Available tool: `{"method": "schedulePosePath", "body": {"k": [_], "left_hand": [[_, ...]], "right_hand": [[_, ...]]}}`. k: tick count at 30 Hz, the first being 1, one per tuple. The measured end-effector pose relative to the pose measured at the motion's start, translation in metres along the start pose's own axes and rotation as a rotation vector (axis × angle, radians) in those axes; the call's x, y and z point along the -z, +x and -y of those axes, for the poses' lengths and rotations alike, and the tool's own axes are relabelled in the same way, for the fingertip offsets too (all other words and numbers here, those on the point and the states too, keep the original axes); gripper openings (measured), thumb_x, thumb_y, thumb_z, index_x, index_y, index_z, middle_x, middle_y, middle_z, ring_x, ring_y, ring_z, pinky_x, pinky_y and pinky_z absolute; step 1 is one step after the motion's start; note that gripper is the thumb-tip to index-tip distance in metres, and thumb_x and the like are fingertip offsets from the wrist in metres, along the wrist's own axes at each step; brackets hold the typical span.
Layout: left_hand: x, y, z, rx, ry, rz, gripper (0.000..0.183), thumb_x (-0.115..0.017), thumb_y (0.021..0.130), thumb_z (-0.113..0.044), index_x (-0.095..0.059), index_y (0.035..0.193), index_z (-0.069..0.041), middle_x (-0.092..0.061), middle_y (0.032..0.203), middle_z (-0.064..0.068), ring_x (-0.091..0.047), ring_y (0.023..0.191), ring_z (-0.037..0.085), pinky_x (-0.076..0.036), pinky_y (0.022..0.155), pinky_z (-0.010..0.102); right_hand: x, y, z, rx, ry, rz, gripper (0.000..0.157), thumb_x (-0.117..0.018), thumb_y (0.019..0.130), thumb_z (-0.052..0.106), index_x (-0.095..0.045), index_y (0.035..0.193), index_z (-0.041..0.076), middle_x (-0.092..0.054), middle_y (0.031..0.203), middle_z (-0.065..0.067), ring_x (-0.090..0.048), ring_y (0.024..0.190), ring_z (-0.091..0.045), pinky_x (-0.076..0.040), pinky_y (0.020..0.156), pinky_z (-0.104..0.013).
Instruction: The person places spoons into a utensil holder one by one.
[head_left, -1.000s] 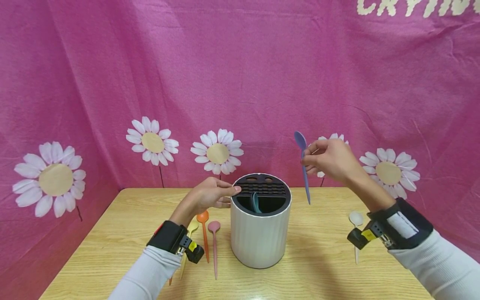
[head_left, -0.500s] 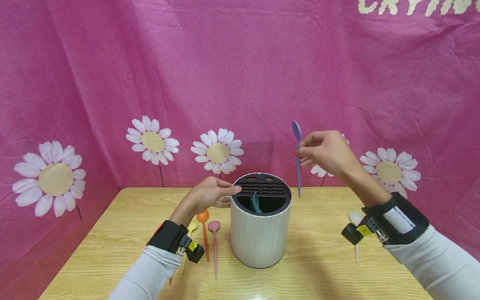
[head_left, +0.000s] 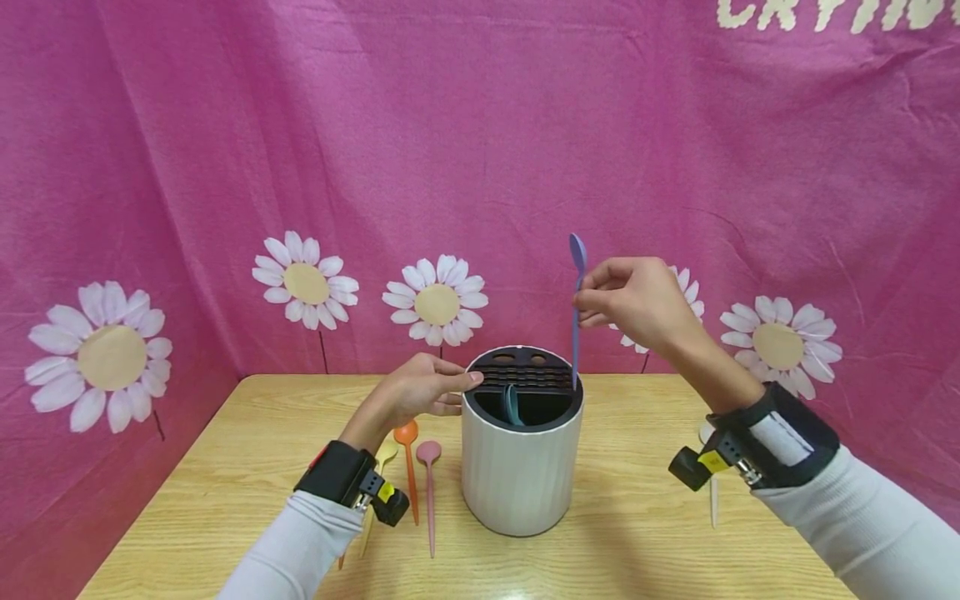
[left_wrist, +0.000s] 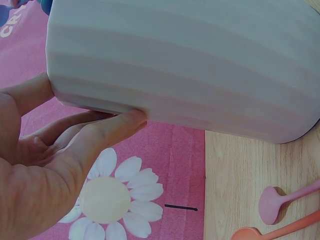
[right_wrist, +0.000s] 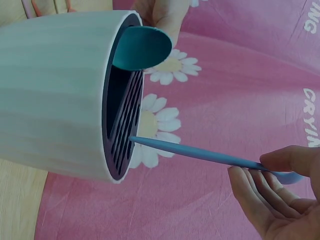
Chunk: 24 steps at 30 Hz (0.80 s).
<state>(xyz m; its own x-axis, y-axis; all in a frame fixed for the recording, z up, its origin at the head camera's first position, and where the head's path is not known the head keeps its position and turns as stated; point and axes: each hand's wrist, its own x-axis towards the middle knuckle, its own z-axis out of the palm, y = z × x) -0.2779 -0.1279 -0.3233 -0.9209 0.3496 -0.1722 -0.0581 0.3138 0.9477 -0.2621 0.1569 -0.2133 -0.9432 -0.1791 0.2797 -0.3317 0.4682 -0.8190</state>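
My right hand (head_left: 637, 300) pinches a purple spoon (head_left: 576, 333) by its handle, bowl up and tip down. In the right wrist view the spoon (right_wrist: 200, 154) looks bluish, and its tip is at the slotted part of the black lid, whether touching I cannot tell. The white ribbed utensil holder (head_left: 517, 475) stands upright under it. A teal spoon (right_wrist: 142, 47) leans in the holder's wide opening; its handle is hidden. My left hand (head_left: 423, 387) rests against the holder's left side, thumb at the rim and fairly straight fingers (left_wrist: 107, 131) on the wall.
Left of the holder lie a pink spoon (head_left: 429, 492), an orange spoon (head_left: 409, 467) and a yellow spoon (head_left: 385, 454), the last partly behind the left wrist camera. A white spoon (head_left: 714, 500) lies at right under my right forearm. A pink flowered cloth (head_left: 480, 167) hangs behind the table (head_left: 637, 467).
My right hand has carried the purple spoon leftward and slightly up, from beside the holder to over its right rim, and the spoon stands more upright. The left hand has stayed in place.
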Motion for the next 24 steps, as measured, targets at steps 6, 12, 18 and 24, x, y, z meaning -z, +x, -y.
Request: {"method": "schedulePosePath", "body": {"k": [6, 12, 18, 24], "left_hand": [[-0.002, 0.0, -0.001, 0.008, 0.002, -0.003, 0.042, -0.069, 0.098, -0.024, -0.067, 0.13, 0.003, -0.069, 0.128, 0.017, -0.066, 0.12, 0.039, -0.057, 0.097, 0.045], [-0.002, -0.001, -0.003, 0.009, 0.012, -0.016, 0.04, -0.07, 0.097, -0.024, -0.068, 0.129, 0.001, -0.07, 0.126, 0.015, -0.067, 0.118, 0.037, -0.058, 0.095, 0.044], [-0.002, -0.001, -0.003, 0.002, 0.012, -0.01, 0.041, -0.069, 0.098, -0.024, -0.067, 0.13, 0.001, -0.071, 0.125, 0.015, -0.069, 0.116, 0.035, -0.059, 0.095, 0.043], [-0.002, -0.001, -0.003, 0.007, 0.002, -0.013, 0.041, -0.069, 0.098, -0.023, -0.067, 0.13, 0.002, -0.072, 0.123, 0.015, -0.07, 0.114, 0.033, -0.059, 0.094, 0.042]], "right_hand": [[-0.007, -0.002, -0.002, 0.011, -0.053, 0.018, 0.017, -0.073, 0.089, 0.011, -0.07, 0.1, -0.002, -0.075, 0.086, -0.008, -0.075, 0.069, -0.012, -0.06, 0.075, -0.022], [-0.011, -0.006, -0.01, 0.011, -0.102, 0.032, 0.013, -0.073, 0.088, 0.011, -0.071, 0.096, 0.001, -0.075, 0.085, -0.01, -0.075, 0.068, -0.013, -0.06, 0.073, -0.023], [-0.018, -0.009, -0.022, 0.019, -0.073, 0.053, 0.012, -0.073, 0.088, 0.008, -0.07, 0.093, -0.003, -0.076, 0.082, -0.01, -0.074, 0.066, -0.012, -0.061, 0.07, -0.024], [-0.024, -0.011, -0.032, 0.009, -0.043, 0.083, 0.011, -0.072, 0.088, 0.006, -0.069, 0.091, -0.004, -0.076, 0.084, -0.015, -0.076, 0.069, -0.019, -0.064, 0.07, -0.029]]}}
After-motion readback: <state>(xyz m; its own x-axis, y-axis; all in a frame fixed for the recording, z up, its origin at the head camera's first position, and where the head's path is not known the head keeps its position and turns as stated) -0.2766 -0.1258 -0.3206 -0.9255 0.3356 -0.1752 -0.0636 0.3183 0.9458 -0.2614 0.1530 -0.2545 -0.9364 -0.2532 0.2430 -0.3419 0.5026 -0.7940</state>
